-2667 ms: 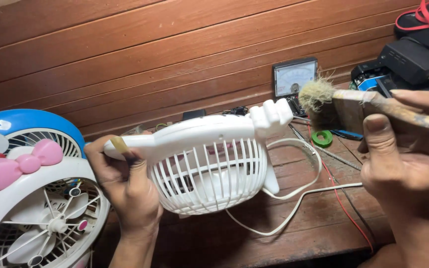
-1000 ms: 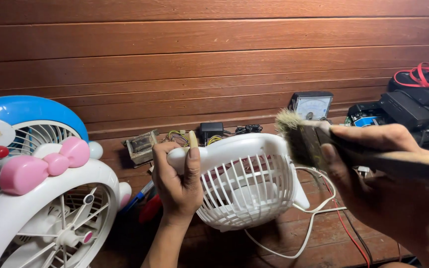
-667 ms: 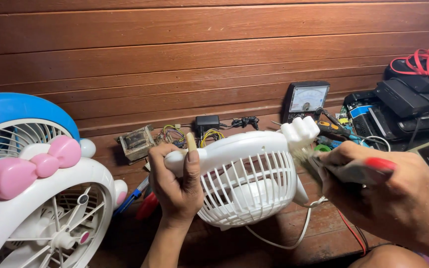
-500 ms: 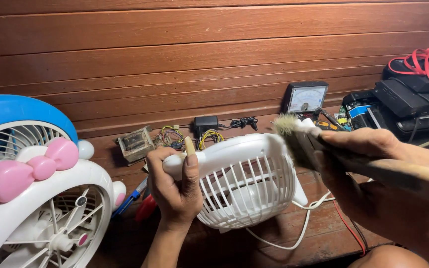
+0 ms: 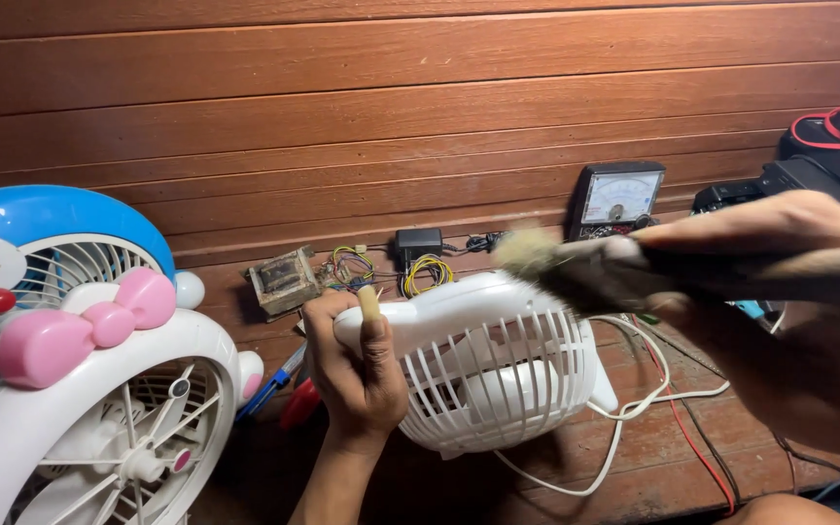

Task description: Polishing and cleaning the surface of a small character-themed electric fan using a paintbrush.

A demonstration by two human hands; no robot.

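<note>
While a white fan grille (image 5: 498,374) is held tilted just above the wooden tabletop (image 5: 673,457), a worn paintbrush (image 5: 576,267) sweeps across its upper rim, the frayed bristles now touching the plastic where half a second ago they stood just off its right edge. The left hand (image 5: 357,374) has its grip wrapped firmly around the grille's left side, thumb up along the housing, much as it was a second earlier. The right hand (image 5: 789,321), blurred and close to the camera, has its grip closed on the brush handle, forefinger laid along the top. The brush has travelled leftward over the slats, which suggests the dusting stroke is under way rather than finished. A white cord (image 5: 624,428) trails from the grille across the boards beside a red wire (image 5: 692,437). Behind stand an analogue meter (image 5: 617,199), a small transformer (image 5: 284,280) and a tangle of coloured wiring (image 5: 425,272) against the plank wall. At left sits a cartoon-styled fan (image 5: 99,408) with a pink bow (image 5: 80,326).
</note>
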